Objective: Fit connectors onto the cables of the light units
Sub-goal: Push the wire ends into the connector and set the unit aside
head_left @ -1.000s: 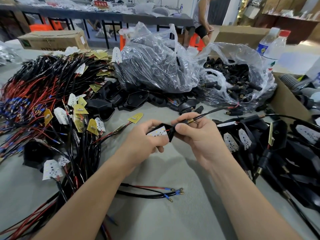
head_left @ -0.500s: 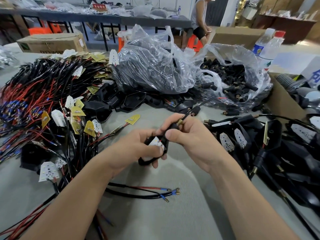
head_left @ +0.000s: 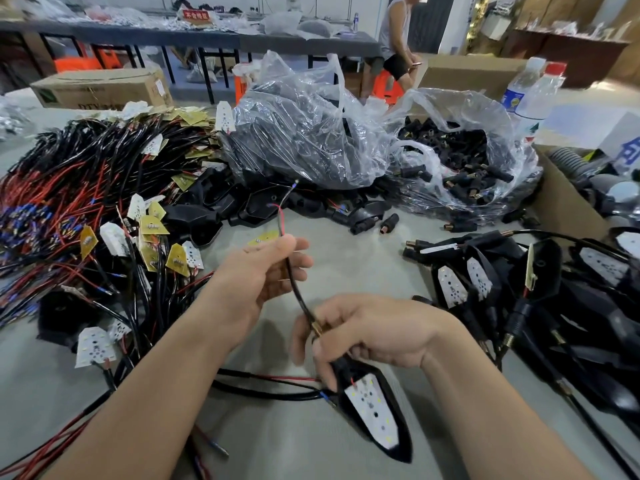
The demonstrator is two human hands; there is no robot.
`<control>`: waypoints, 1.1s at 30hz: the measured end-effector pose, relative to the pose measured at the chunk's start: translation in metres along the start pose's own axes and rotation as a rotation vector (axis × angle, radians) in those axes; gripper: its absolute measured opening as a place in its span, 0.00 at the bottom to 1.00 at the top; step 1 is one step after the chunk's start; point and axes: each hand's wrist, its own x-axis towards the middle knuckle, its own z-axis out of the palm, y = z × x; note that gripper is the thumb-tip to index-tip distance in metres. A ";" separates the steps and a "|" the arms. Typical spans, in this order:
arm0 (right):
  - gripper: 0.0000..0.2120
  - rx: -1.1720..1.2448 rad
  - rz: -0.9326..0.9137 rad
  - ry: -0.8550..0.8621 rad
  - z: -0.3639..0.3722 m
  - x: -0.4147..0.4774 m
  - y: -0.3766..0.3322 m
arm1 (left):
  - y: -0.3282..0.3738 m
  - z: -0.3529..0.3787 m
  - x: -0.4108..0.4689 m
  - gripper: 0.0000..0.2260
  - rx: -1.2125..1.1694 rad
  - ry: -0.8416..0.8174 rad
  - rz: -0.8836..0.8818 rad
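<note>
Far left: heap of cables (head_left: 79,188), red and black leads with blue-tipped ends and small LED boards among them, none showing a connector. It is judged to be the work outstanding, and the larger share. Left of centre: left hand (head_left: 258,275), raised above the table (head_left: 363,268), back of the hand toward the camera, thumb and curled fingers pinching the cable (head_left: 298,296) near its free end. Above those fingers: two bare leads (head_left: 281,220), one red and one black, standing up with nothing fitted, so this unit is judged mid-step, its connector not yet picked. Centre: the cable runs down and rightward to a brass collar (head_left: 320,328). Right of centre: right hand (head_left: 377,336), lower and nearer the camera, fingers curled round the neck of the light unit (head_left: 375,410) at the collar, gripping it. The black housing points toward the camera with its white LED board facing up; whether its tip rests on the table cannot be told. Behind, centre: clear bag of dark housings (head_left: 304,133). Behind, right: open bag of connectors (head_left: 478,161), with a few loose connectors (head_left: 388,226) on the table before it. Far right: pile of fitted units (head_left: 519,289), some cables ending in black connectors, judged done.
</note>
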 end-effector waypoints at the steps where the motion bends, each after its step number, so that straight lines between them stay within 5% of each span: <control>1: 0.13 -0.037 0.034 -0.020 0.001 0.000 0.000 | 0.000 -0.002 0.001 0.11 -0.042 0.052 0.005; 6: 0.10 -0.126 0.038 -0.018 -0.001 -0.004 -0.001 | 0.005 -0.011 0.005 0.11 -0.182 0.277 0.047; 11: 0.21 -0.098 0.028 0.146 -0.008 -0.006 0.000 | 0.006 -0.015 0.006 0.11 -0.214 0.309 0.105; 17: 0.18 -0.061 0.015 0.121 -0.013 -0.005 0.002 | 0.006 -0.012 0.007 0.10 -0.179 0.399 0.189; 19: 0.10 0.043 -0.028 0.105 -0.020 -0.012 0.004 | 0.009 -0.016 0.008 0.09 -0.135 0.458 0.216; 23: 0.25 0.420 -0.174 0.255 -0.043 -0.031 0.007 | 0.012 -0.025 0.009 0.05 -0.156 0.546 0.236; 27: 0.12 0.307 -0.120 0.578 -0.055 -0.030 0.009 | 0.011 -0.024 0.009 0.07 -0.195 0.551 0.281; 30: 0.12 0.122 -0.014 0.434 -0.051 -0.028 0.013 | 0.011 -0.024 0.010 0.10 -0.141 0.528 0.266; 33: 0.10 0.009 0.001 0.507 -0.045 -0.017 0.013 | 0.007 -0.023 0.010 0.12 0.033 0.463 0.263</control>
